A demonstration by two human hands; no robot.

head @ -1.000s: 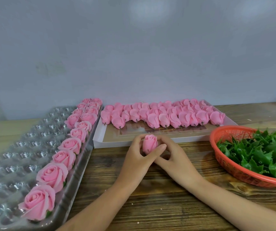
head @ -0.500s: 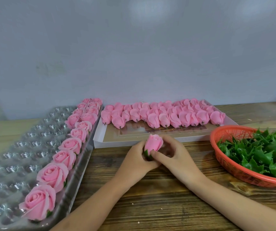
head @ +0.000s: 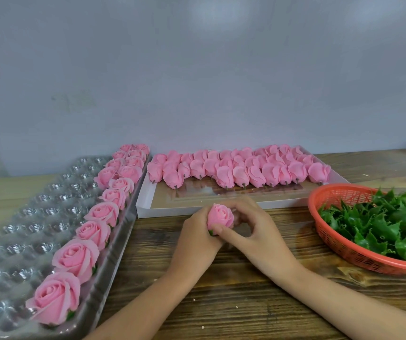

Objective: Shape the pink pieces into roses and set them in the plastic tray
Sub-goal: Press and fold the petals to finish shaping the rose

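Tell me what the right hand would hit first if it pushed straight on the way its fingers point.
The right hand meets the pink rose it pinches, then probably the left hand behind.

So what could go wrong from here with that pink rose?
The left hand and right hand both grip the rose, so squeezing too hard could crush or tear its petals. Setting it in the plastic tray might also knock the finished roses packed closely along its right side.
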